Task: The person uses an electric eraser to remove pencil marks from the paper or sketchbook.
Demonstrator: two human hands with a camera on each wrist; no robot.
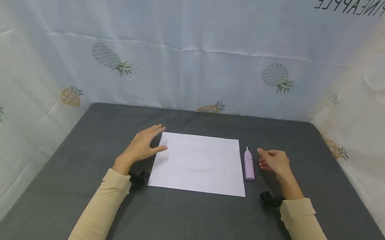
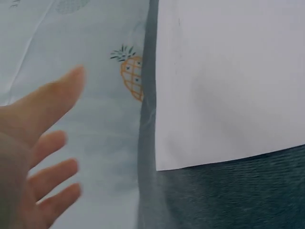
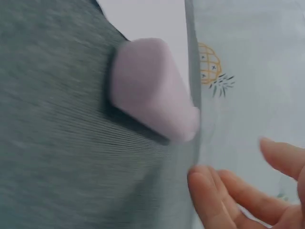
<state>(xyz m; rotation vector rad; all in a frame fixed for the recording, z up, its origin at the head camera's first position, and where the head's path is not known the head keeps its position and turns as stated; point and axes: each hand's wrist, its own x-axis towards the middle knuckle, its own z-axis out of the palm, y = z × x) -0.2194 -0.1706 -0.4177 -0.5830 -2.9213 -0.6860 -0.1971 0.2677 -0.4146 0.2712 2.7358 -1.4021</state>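
A white sheet of paper [image 1: 198, 163] lies flat on the dark grey table. Just right of it rests a lilac, pen-shaped device [image 1: 249, 167] with a narrow tip towards the far edge; its blunt end looms large in the right wrist view. At the paper's left edge is my left hand [image 1: 144, 144], fingers extended and thumb spread apart, holding nothing. My right hand [image 1: 274, 161] hovers to the right of the device, fingers loosely bent and nothing between them. In the right wrist view its fingers [image 3: 209, 200] show apart from the device.
Pale curtains printed with pineapples [image 1: 197, 77] hang behind the table and along both sides. Dark wrist-worn pieces sit at the left wrist [image 1: 140, 178] and right wrist [image 1: 270, 199], low over the grey cloth [image 1: 188, 225].
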